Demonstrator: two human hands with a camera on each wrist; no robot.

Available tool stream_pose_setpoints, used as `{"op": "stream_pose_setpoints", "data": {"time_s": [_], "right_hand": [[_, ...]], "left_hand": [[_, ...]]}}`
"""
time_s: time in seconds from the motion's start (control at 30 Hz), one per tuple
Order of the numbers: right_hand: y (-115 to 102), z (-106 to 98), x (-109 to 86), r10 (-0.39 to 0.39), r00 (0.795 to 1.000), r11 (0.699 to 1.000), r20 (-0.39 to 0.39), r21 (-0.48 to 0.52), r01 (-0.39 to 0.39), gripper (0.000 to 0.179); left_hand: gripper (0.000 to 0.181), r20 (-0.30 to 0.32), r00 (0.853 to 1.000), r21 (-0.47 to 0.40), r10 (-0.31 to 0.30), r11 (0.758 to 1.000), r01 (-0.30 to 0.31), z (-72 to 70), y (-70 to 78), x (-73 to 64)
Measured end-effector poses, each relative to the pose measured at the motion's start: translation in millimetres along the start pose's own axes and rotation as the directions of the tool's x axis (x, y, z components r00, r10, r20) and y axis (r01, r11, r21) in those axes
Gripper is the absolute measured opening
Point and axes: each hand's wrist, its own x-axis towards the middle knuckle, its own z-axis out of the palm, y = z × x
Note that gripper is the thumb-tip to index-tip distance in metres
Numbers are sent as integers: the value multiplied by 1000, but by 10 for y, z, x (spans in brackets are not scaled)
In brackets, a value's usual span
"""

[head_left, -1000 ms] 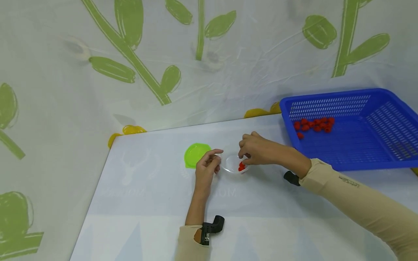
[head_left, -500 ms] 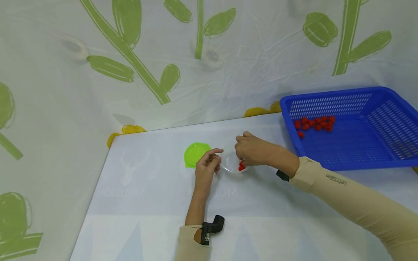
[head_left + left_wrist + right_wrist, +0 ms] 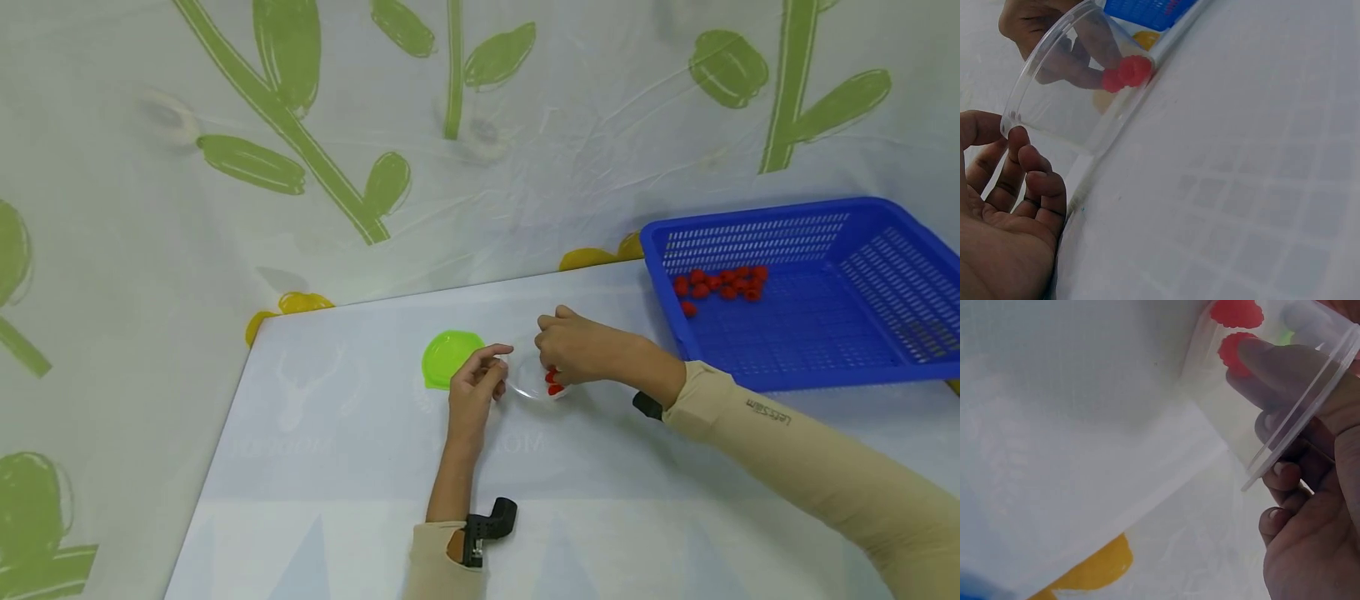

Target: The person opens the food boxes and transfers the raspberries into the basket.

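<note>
A clear plastic tub (image 3: 527, 382) stands on the white table, holding red raspberries. My left hand (image 3: 477, 385) pinches its rim between thumb and index finger, other fingers curled below, as the left wrist view shows. My right hand (image 3: 579, 347) reaches over the rim with thumb and index finger inside the tub. They pinch one raspberry (image 3: 1232, 355) low in the tub. A second raspberry (image 3: 1135, 70) lies right beside it. In the head view the right hand covers part of the tub.
A green lid (image 3: 448, 358) lies left of the tub, just behind the left hand. At the right stands a blue plastic basket (image 3: 810, 333) with several raspberries (image 3: 727, 283) in its far left part. A patterned curtain (image 3: 450, 208) hangs behind the table.
My right hand has shifted slightly left and lower into the tub, its fingers now at the raspberries. The left hand keeps its place at the rim.
</note>
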Motion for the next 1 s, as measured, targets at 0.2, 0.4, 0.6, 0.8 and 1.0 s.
{"op": "stream_pose_setpoints", "data": {"time_s": [0.2,0.4,0.6,0.8,1.0], "right_hand": [[47,-63,-136,28,997,996,-67,81,-23,15],[59,-167,-270,31,976,993,-215,122,-5,12],[61,-341,-414,68,957,986,-283,164,-22,10],[153,-493,-682,120,931,971,-346,234,-39,10],[261,-579,-980,187,902,955,-389,288,-73,10]], "left_hand": [[20,20,999,-8,38,999,-38,31,-20,-9],[21,16,999,18,37,999,-37,17,-27,-34],[22,-8,1000,44,17,999,-16,-35,-10,-32],[24,14,1000,39,5,999,-5,-14,125,-75],[23,10,1000,40,11,999,-11,61,284,-169]]}}
